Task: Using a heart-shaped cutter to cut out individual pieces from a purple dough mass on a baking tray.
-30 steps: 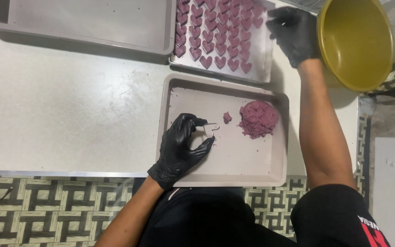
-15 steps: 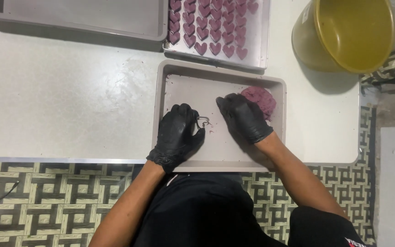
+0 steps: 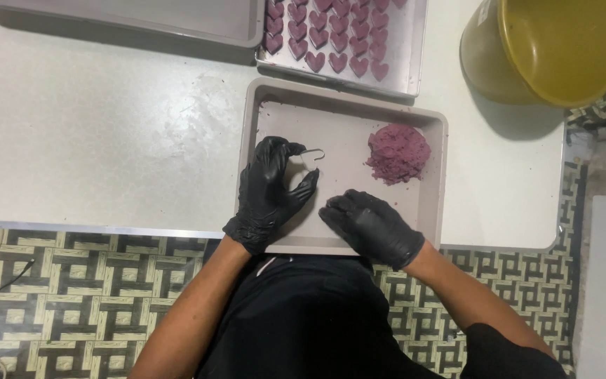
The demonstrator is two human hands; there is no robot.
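Note:
A grey tray [image 3: 348, 95] sits at the table's front edge with a mound of purple dough [image 3: 398, 153] at its right. Both my hands wear black gloves. My left hand [image 3: 271, 189] rests in the tray's left part and pinches a thin metal heart-shaped cutter [image 3: 311, 155] between thumb and forefinger. My right hand [image 3: 369, 224] lies on the tray's front part, below and left of the mound, fingers curled under. The small dough piece that lay beside the mound is out of sight, so it seems to be inside this hand.
Behind, a second tray [image 3: 415, 49] holds rows of purple heart shapes [image 3: 338, 42]. Another grey tray [image 3: 142, 17] lies at the back left. A yellow bucket [image 3: 562, 45] stands at the back right. The white table [image 3: 106, 140] ends above patterned floor tiles [image 3: 71, 295].
My right hand came down from the bucket to the dough mound, then drew back to the tray's front with fingers closed. The small loose dough piece is gone from view. My left hand stayed put.

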